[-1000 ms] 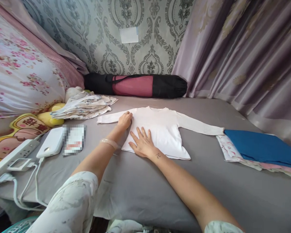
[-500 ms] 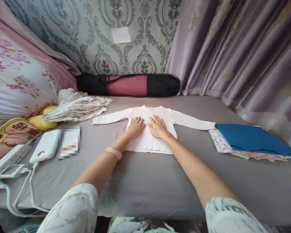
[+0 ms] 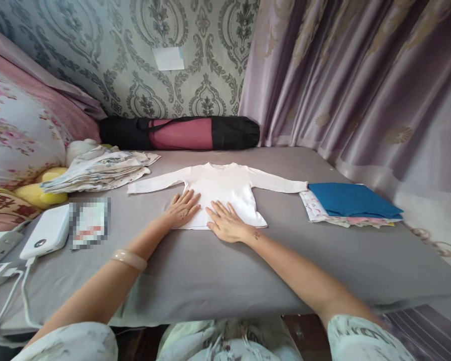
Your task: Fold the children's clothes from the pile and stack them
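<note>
A small white long-sleeved shirt (image 3: 220, 183) lies spread on the grey bed sheet (image 3: 210, 271), collar away from me and both sleeves stretched out sideways. My left hand (image 3: 182, 208) rests flat on the lower left of its body, fingers spread. My right hand (image 3: 227, 223) lies flat over the lower middle, at the hem, with its fingers apart too. Neither hand grips the cloth. The tip of the right sleeve touches a folded pile whose top piece is a blue cloth (image 3: 353, 200).
Left stand a stack of folded patterned cloths (image 3: 101, 170), a white power bank (image 3: 47, 230) with cables, a power strip (image 3: 2, 245) and a blurred packet (image 3: 90, 223). A black and red roll bag (image 3: 180, 134) lies along the wall. Curtains (image 3: 323, 75) hang at the right.
Both hands have slid down the shirt toward me, from the chest to the hem, staying flat. My view has turned a little to the right.
</note>
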A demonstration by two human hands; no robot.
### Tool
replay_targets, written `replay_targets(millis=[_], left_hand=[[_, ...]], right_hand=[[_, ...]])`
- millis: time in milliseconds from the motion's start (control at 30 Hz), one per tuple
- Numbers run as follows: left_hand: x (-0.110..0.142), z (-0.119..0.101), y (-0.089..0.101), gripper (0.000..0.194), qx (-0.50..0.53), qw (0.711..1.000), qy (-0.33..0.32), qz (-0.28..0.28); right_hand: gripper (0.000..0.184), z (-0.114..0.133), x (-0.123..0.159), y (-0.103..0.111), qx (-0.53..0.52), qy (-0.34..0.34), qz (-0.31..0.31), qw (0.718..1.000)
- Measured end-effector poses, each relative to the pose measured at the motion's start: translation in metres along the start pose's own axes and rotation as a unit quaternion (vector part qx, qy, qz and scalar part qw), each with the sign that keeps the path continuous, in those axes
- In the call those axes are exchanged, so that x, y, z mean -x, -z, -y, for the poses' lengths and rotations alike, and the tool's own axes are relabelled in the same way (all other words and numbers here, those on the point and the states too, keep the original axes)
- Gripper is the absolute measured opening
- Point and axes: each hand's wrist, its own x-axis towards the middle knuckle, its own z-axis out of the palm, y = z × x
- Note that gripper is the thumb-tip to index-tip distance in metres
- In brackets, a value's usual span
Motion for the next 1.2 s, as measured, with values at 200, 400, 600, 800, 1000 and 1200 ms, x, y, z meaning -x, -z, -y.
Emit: replay_targets(millis=[200, 400, 600, 800, 1000, 1200], left_hand=[[0.009, -0.011, 0.021, 0.045, -0.008, 1.000, 0.009, 0.000], [-0.018, -0.078, 0.040, 0.021, 0.154, 0.976, -0.127, -0.088], [-0.028, -0.178, 0.033, 0.015, 0.241, 0.921, -0.297, -0.074], [-0.027, -0.202, 0.021, 0.021, 0.184, 0.950, -0.250, -0.045], [-0.026, -0.203, 0.014, 0.024, 0.102, 0.961, -0.247, -0.067], [-0.026, -0.204, 0.012, 0.021, 0.190, 0.961, -0.180, -0.089]], right_hand=[[0.061, 0.015, 0.047, 0.010, -0.083, 0.073, 0.068, 0.992], [0.033, -0.034, 0.056, 0.060, -0.316, 0.081, 0.098, 0.940], [0.024, -0.124, 0.027, 0.090, -0.203, -0.129, -0.248, 0.939], [0.027, -0.146, 0.005, 0.079, 0.066, -0.200, -0.172, 0.962], [0.031, -0.152, -0.001, 0.071, 0.195, -0.114, -0.116, 0.967], [0.035, -0.162, -0.001, 0.074, 0.260, -0.059, -0.078, 0.960]])
